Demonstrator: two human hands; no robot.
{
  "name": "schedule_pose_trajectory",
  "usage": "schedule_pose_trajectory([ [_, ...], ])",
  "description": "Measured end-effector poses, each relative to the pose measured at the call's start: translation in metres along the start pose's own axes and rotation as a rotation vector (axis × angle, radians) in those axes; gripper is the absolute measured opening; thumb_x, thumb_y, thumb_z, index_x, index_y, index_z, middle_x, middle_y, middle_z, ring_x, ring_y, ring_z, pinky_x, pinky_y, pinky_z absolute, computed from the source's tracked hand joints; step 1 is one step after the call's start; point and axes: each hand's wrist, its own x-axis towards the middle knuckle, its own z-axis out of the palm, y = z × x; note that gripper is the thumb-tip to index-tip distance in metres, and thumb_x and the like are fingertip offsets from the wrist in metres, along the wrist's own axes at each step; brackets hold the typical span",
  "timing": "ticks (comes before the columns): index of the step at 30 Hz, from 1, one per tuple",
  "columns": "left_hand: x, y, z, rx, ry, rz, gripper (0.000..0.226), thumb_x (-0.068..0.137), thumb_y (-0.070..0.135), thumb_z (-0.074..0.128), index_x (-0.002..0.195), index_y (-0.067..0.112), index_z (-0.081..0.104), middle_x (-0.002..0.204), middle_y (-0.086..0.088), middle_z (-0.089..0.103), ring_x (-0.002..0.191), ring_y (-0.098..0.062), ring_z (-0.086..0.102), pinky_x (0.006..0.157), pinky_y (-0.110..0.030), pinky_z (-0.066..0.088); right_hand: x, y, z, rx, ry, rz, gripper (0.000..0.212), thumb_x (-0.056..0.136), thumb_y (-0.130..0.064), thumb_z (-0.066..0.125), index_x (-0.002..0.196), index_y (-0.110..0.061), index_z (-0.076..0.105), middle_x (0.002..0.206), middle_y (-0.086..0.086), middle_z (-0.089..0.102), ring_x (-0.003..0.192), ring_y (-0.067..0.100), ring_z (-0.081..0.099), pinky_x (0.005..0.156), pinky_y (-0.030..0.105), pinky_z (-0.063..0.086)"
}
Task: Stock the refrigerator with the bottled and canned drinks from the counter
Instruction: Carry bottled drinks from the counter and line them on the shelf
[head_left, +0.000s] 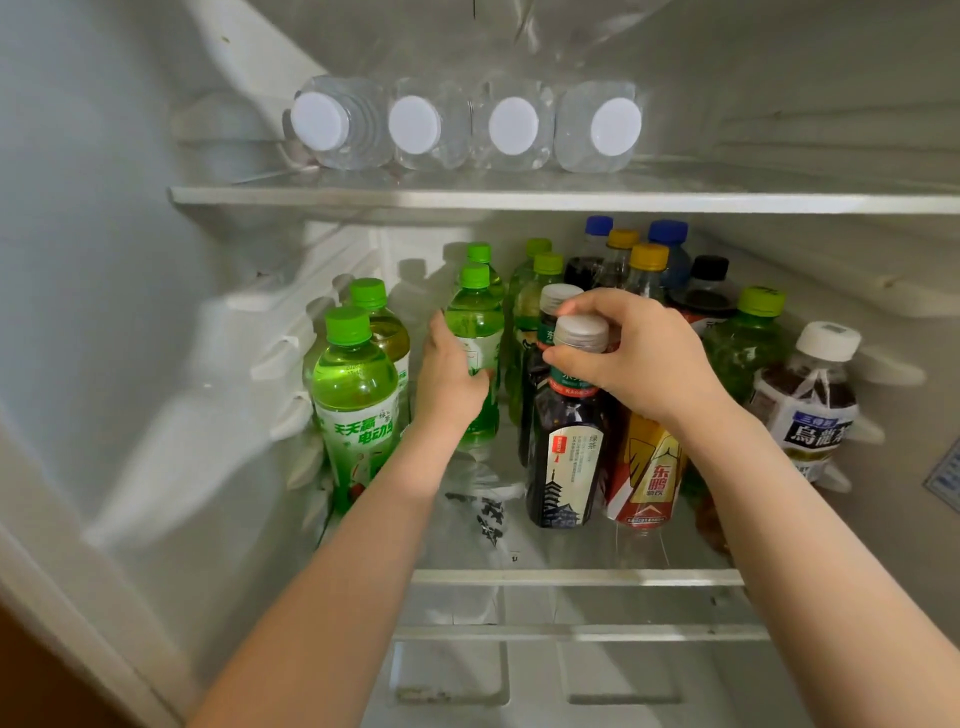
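Both my arms reach into the open refrigerator. My left hand wraps around the body of a green-capped bottle of green drink, upright in the middle of the lower glass shelf. My right hand grips the neck of a dark tea bottle with a grey cap, upright near the shelf front. Right beside it stands a red and yellow labelled bottle, its top hidden under my right hand.
Several water bottles lie on the upper shelf, white caps toward me. On the lower shelf stand green bottles at left, dark bottles with blue, yellow and black caps at the back, and a white-capped oolong tea bottle at right.
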Motion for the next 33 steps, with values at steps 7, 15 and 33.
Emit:
schedule_pose_trajectory([
  [7, 0.010, -0.004, 0.007, -0.011, -0.010, 0.021, 0.088, 0.085, 0.013, 0.069, 0.149, 0.008, 0.008, 0.146, -0.013, 0.039, 0.131, -0.028, 0.043, 0.107, -0.043, 0.038, 0.000, -0.001, 0.001, -0.006, 0.003, -0.002, 0.041, 0.074, -0.044, 0.073, 0.111, -0.031, 0.062, 0.112, -0.011, 0.066, 0.103, 0.014, 0.060, 0.088, 0.042, 0.050],
  [15, 0.014, -0.005, 0.014, -0.001, 0.005, 0.005, 0.084, 0.088, 0.017, 0.066, 0.148, 0.009, 0.008, 0.145, -0.015, 0.040, 0.129, -0.030, 0.045, 0.105, -0.042, 0.040, 0.000, -0.001, 0.002, -0.012, -0.004, -0.006, 0.042, 0.074, -0.043, 0.072, 0.113, -0.030, 0.062, 0.113, -0.009, 0.065, 0.103, 0.015, 0.060, 0.088, 0.043, 0.051],
  [33, -0.120, -0.010, -0.042, -0.121, 0.579, 0.466, 0.022, 0.083, 0.013, 0.058, 0.105, 0.011, 0.057, 0.107, -0.002, 0.056, 0.102, -0.011, 0.054, 0.089, -0.027, 0.047, 0.001, 0.000, -0.001, -0.011, -0.017, 0.005, 0.043, 0.074, -0.047, 0.072, 0.114, -0.032, 0.061, 0.113, -0.009, 0.065, 0.104, 0.015, 0.060, 0.087, 0.043, 0.051],
])
